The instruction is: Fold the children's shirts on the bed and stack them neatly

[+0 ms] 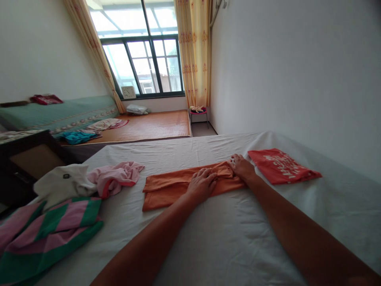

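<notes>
An orange garment point(169, 185), folded into a long strip, lies across the white-sheeted bed in front of me. My left hand point(202, 183) rests flat on its middle, fingers stretched out over the cloth. At the strip's right end, my right hand point(241, 167) has its fingers curled at the far edge, where a smaller folded piece of the cloth lies on top. Part of that end is hidden beneath the right hand and wrist. Just right of it sits a folded red shirt point(281, 166) with white lettering.
On the left lie a pink garment point(116, 178), a white garment point(64, 182) and a green-and-pink striped garment point(56, 226). A dark cabinet point(29, 159) stands beside the bed. Beyond are a second bed with a brown mat point(160, 124), a small stool point(199, 113) and a window.
</notes>
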Tool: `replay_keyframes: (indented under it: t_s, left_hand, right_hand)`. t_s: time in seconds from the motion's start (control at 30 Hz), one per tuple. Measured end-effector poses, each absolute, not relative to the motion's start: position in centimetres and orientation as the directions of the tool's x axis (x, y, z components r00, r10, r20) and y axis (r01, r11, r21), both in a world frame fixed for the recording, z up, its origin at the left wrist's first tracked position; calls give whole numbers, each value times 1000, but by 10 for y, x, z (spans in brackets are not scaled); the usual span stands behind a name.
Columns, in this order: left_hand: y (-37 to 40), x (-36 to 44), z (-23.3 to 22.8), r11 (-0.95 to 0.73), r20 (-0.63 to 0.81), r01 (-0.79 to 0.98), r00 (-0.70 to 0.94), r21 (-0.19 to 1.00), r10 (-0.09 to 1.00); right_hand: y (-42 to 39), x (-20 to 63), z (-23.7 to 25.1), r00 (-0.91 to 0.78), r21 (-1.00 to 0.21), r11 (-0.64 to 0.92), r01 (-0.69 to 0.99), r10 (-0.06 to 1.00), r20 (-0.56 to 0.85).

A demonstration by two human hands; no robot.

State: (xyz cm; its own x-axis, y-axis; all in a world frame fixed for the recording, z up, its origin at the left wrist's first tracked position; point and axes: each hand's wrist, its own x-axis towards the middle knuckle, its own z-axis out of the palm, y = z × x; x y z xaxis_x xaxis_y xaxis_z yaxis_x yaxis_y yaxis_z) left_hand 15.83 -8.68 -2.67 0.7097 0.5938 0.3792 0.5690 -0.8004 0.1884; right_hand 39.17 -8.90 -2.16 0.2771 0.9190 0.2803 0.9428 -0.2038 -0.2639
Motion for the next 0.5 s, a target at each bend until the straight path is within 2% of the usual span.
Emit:
replay_keyframes:
  t_s: [0.1, 0.17, 0.33, 0.43, 0.5]
  left_hand:
    - [-89, 158, -27, -796, 385, 577, 703, 184, 598]
    - [-91, 157, -26, -797, 393, 578, 701, 178, 596]
    - [-94, 156, -26, -786, 382, 594, 695, 172, 609]
    - [-95, 155, -25, -786, 363, 590, 702, 185, 613]
    - [-96, 156, -25, -790, 369, 578, 702, 206, 609]
  right_hand:
    - [-86, 395, -25, 213, -346, -118, 931, 944, 251]
    - [-83, 397, -29, 171, -343, -67, 937, 943, 284]
    - [-79, 405, -37, 214, -344, -96, 934, 921, 324]
    - [-81, 402, -30, 148, -256, -32, 966, 880, 452]
    - [-83, 391, -23, 25, -157, 73, 985, 835, 549]
